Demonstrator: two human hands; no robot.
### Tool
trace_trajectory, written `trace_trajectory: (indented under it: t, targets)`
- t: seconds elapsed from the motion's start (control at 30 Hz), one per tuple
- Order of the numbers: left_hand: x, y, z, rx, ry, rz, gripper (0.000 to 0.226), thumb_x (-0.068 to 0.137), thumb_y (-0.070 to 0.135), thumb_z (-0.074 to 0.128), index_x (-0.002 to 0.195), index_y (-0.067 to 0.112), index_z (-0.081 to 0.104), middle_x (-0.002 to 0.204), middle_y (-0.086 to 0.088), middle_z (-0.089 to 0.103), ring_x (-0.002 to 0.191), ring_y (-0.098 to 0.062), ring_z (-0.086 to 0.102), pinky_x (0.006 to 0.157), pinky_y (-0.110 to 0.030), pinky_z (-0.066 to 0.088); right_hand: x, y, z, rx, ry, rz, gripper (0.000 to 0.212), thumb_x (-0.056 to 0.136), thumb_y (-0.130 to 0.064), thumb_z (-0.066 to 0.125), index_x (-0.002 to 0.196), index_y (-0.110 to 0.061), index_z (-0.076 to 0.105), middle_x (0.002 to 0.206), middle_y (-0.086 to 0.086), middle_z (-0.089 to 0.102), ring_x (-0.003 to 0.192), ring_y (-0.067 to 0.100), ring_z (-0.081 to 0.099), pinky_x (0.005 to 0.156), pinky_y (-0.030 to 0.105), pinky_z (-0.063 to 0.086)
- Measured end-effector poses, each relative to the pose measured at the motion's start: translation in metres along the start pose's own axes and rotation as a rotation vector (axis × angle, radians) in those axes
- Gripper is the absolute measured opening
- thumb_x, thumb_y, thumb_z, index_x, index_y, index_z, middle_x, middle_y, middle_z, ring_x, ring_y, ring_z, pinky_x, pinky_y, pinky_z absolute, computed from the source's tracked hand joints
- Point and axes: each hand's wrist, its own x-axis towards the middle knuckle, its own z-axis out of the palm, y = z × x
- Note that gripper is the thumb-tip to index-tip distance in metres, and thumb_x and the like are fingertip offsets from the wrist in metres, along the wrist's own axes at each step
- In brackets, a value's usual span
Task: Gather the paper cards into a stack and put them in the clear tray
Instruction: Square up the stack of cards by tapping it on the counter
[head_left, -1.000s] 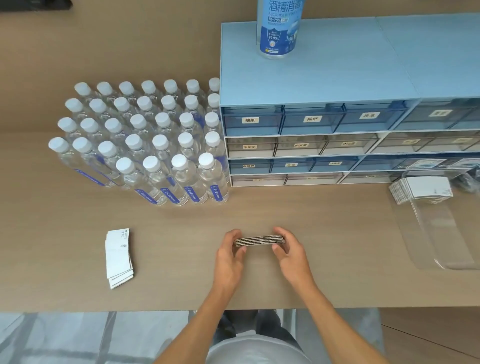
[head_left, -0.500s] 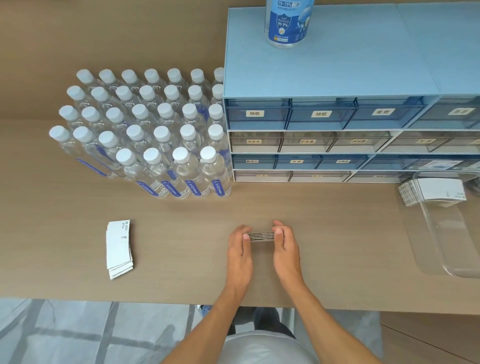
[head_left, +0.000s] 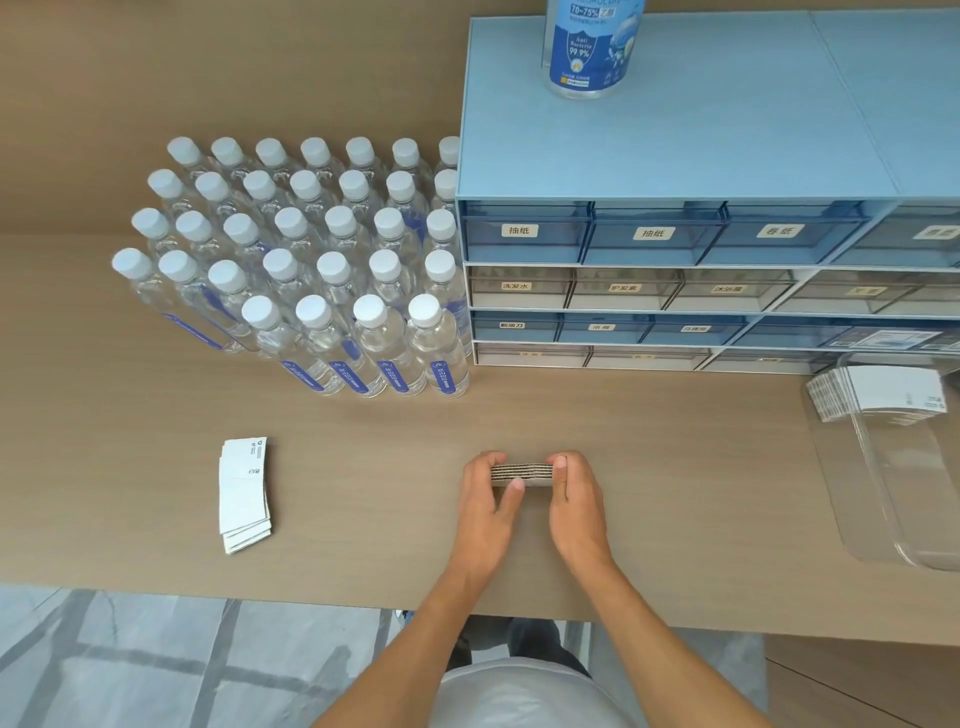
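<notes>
A small stack of paper cards stands on edge on the wooden table, squeezed between my two hands. My left hand presses its left end and my right hand presses its right end. A second, fanned pile of white cards lies flat on the table to the left, apart from both hands. The clear tray lies at the right edge of the table, with another batch of white cards inside its far end.
Several rows of water bottles stand at the back left. A blue drawer cabinet fills the back right, with a sanitiser bottle on top. The table's front edge runs just below the hands.
My hands have drawn closer together, squaring the card stack into a shorter, tighter block. The view has shifted slightly toward the table.
</notes>
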Motion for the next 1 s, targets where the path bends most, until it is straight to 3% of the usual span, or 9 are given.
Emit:
trace_trajectory:
  t: [0.2,0.33,0.4,0.5,0.57,0.67,0.73,0.9,1.0]
  targets:
    - [0.003,0.002,-0.007,0.033,0.011,0.002,0.034,0.093,-0.003,0.056,0.124,0.011,0.057,0.124,0.0,0.057,0.118,-0.019,0.047,0.099,-0.017,0.038,0.002,-0.003,-0.002,0.024,-0.017,0.02,0.028,0.105,-0.02,0.035,0.096,-0.008,0.059,0.091,0.003,0.063,0.086,0.02,0.057,0.078,0.029,0.042]
    - [0.008,0.008,-0.012,-0.007,-0.006,-0.005,0.031,0.091,-0.009,0.055,0.116,0.007,0.06,0.114,-0.008,0.063,0.108,-0.025,0.056,0.097,-0.027,0.045,0.003,-0.008,-0.005,0.053,-0.027,0.031,0.029,0.105,-0.021,0.036,0.095,-0.009,0.06,0.09,0.006,0.064,0.084,0.024,0.059,0.077,0.033,0.045]
    - [0.006,0.012,-0.018,-0.071,0.004,-0.041,0.035,0.09,-0.009,0.056,0.111,0.019,0.057,0.104,-0.002,0.063,0.095,-0.017,0.059,0.086,-0.015,0.047,0.004,-0.013,-0.007,0.087,-0.056,0.049,0.025,0.104,-0.024,0.039,0.099,-0.012,0.061,0.093,0.004,0.066,0.088,0.025,0.061,0.08,0.036,0.049]
    - [0.002,0.012,-0.03,-0.149,0.107,-0.119,0.038,0.09,-0.005,0.061,0.113,0.023,0.05,0.098,0.003,0.06,0.08,0.0,0.056,0.071,-0.004,0.044,0.007,-0.024,-0.012,0.148,-0.153,0.071,0.015,0.097,-0.03,0.055,0.111,-0.025,0.058,0.1,-0.011,0.065,0.094,0.012,0.063,0.083,0.019,0.05]
    - [-0.001,0.011,-0.041,-0.227,0.173,-0.165,0.039,0.089,-0.005,0.063,0.114,0.02,0.047,0.099,-0.001,0.063,0.078,0.004,0.059,0.069,-0.006,0.046,0.009,-0.033,-0.011,0.164,-0.215,0.066,0.031,0.089,-0.023,0.067,0.117,-0.031,0.056,0.103,-0.018,0.063,0.091,-0.004,0.062,0.074,0.003,0.045]
    - [-0.006,0.013,-0.06,-0.364,0.267,-0.223,0.039,0.088,-0.006,0.065,0.109,0.022,0.048,0.094,-0.009,0.071,0.078,-0.01,0.066,0.07,-0.014,0.052,0.011,-0.051,0.002,0.165,-0.233,0.096,0.042,0.084,-0.004,0.069,0.12,-0.023,0.058,0.105,-0.006,0.067,0.094,0.006,0.065,0.083,0.015,0.051]
    - [-0.011,0.014,-0.075,-0.422,0.345,-0.264,0.035,0.088,-0.005,0.066,0.104,0.022,0.051,0.093,-0.008,0.074,0.076,-0.006,0.069,0.068,-0.015,0.054,0.012,-0.068,0.015,0.175,-0.247,0.093,0.041,0.082,0.002,0.067,0.119,-0.015,0.061,0.102,-0.001,0.069,0.095,0.018,0.067,0.083,0.025,0.052]
    - [-0.025,0.013,-0.116,-0.554,0.557,-0.424,0.026,0.085,0.002,0.074,0.103,0.01,0.057,0.092,-0.01,0.074,0.08,-0.022,0.068,0.073,-0.032,0.055,0.011,-0.112,0.052,0.221,-0.406,0.044,0.036,0.081,0.003,0.069,0.109,-0.019,0.063,0.098,0.0,0.072,0.09,0.017,0.069,0.078,0.026,0.054]
    - [-0.038,0.007,-0.139,-0.58,0.707,-0.512,0.026,0.081,0.006,0.079,0.099,0.007,0.06,0.086,-0.007,0.067,0.072,-0.018,0.062,0.067,-0.027,0.05,0.005,-0.135,0.078,0.207,-0.517,0.038,0.032,0.082,0.001,0.07,0.106,-0.019,0.064,0.097,0.0,0.073,0.086,0.011,0.068,0.075,0.021,0.053]
